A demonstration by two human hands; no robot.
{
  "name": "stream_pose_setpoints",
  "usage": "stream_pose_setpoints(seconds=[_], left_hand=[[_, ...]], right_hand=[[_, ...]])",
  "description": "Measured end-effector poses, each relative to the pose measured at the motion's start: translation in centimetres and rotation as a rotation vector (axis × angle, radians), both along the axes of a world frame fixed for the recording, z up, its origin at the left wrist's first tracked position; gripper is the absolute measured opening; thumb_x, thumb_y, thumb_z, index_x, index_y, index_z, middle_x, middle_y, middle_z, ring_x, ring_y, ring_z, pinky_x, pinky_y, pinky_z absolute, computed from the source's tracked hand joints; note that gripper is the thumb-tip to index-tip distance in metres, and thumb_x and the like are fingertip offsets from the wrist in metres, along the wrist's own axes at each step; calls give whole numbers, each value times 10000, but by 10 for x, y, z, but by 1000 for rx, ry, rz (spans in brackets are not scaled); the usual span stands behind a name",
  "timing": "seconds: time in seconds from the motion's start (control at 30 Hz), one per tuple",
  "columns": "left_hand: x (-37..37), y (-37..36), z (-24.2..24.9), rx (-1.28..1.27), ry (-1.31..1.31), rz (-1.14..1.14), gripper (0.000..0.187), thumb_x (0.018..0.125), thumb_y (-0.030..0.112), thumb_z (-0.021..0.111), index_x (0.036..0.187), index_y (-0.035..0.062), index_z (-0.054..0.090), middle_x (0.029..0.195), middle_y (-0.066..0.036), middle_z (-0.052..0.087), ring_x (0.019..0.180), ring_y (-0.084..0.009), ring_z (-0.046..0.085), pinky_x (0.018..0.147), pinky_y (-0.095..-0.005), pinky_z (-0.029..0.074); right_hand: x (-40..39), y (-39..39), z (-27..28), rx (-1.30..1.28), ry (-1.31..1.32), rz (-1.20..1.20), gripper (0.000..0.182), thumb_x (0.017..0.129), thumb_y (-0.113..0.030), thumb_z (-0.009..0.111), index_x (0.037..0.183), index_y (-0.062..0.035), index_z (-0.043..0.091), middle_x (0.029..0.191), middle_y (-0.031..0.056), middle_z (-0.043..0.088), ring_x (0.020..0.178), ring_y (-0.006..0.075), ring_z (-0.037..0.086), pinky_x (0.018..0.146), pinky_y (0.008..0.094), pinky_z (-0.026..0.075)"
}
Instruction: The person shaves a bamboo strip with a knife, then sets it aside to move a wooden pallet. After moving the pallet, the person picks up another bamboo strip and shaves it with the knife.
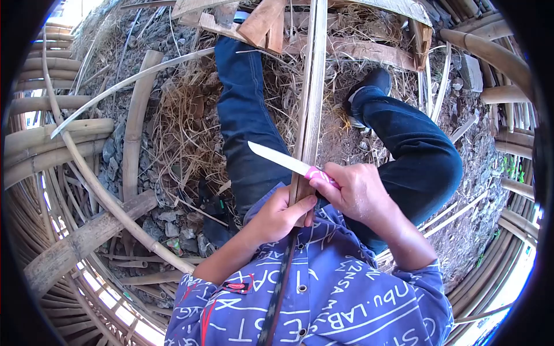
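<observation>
My right hand (356, 191) is closed around the pink handle of a knife (278, 157). Its pale blade points up and left, crossing over a long split bamboo strip (312, 86). Just below the blade, my left hand (283, 215) grips that strip, thumb pressed across the front. Pale and grooved in its upper length, the strip runs from the top of the view down between my legs. Below my left hand a dark, narrow length (280, 277) lies against my patterned blue shirt (340, 288).
Dry straw (187, 124) and rubble (173, 224) cover the ground. A low wooden frame (369, 51) stands ahead, beyond my feet. Bamboo poles (134, 132) lie at left, with a curved bamboo rod (107, 199) across them. Bamboo slat walls (516, 138) rise on both sides.
</observation>
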State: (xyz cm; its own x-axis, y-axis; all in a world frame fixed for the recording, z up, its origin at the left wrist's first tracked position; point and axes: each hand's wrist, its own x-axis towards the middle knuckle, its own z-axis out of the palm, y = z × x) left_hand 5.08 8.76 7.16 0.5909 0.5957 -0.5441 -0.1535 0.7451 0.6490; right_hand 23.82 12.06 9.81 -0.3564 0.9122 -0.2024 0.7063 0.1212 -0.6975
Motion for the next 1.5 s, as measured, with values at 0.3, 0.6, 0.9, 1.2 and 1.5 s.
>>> stream_pose_setpoints(seconds=[0.3,0.6,0.9,1.2,1.5], left_hand=[[-4,-8,-2,87,83,-31,186,960,168,473,838,38,525,680,-42,561,689,-133,566,744,-311,468],[-10,-31,10,96,8,-145,255,961,212,483,824,13,565,709,-41,586,681,-109,565,664,-256,448],[-24,-11,16,39,21,-71,214,956,201,486,861,21,551,744,-42,600,649,-91,551,611,-240,434],[-24,-17,8,75,121,-53,215,952,217,502,877,22,553,723,-37,590,643,-88,552,594,-240,442],[-30,-20,8,58,58,-88,224,959,226,485,907,18,554,780,-51,615,646,-82,548,599,-235,446]], right_hand=[[17,27,-16,276,-160,263,452,841,-481,598,608,-100,531,481,78,540,432,282,570,418,389,438],[50,70,-21,263,-257,-196,444,893,-410,585,627,-58,531,501,140,501,477,340,551,465,416,438],[6,8,5,8,29,208,475,845,-462,614,584,-69,563,469,137,497,458,337,556,457,415,445],[7,21,-22,270,-55,326,534,812,-544,602,546,-89,518,461,87,509,437,297,555,422,393,420],[22,51,-46,511,-142,102,475,798,-483,663,578,-95,498,463,61,491,408,243,530,419,362,420]])
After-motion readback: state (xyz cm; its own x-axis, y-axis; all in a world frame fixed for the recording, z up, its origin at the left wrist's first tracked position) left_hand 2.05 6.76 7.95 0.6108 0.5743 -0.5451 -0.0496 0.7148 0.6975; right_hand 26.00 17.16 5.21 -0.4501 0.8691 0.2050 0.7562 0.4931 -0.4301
